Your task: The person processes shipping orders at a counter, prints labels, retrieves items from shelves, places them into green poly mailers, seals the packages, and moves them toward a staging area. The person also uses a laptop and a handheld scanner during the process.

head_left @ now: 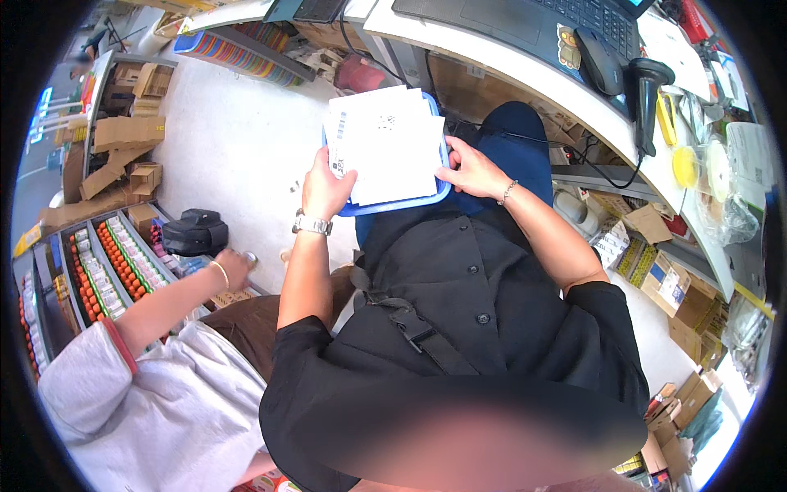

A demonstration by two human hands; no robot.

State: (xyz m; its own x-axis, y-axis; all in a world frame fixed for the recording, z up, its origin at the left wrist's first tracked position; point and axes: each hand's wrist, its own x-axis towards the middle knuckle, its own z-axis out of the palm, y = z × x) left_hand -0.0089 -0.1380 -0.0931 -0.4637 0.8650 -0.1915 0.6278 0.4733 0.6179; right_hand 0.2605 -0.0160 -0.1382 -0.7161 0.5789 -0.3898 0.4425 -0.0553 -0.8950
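Observation:
A shallow blue tray [400, 204] rests over my lap, with several white printed paper sheets [393, 160] lying in it. The sheets overlap unevenly, and some edges reach past the tray's far rim. My left hand [326, 187] grips the tray's left side, its thumb lying over the edge of the papers. On the opposite side, my right hand [477, 170] pinches the right rim, thumb and fingertips at the papers' edge. The fingers under the tray are hidden on both sides.
A desk [508, 74] ahead holds a laptop [500, 20], a mouse [601, 61] and a handheld barcode scanner [648, 102] with a cable hanging down. At left, another person's hand [235, 269] is near a black bag [195, 232] and a rack of orange-capped bottles [115, 262]. Cardboard boxes [131, 135] stand beyond.

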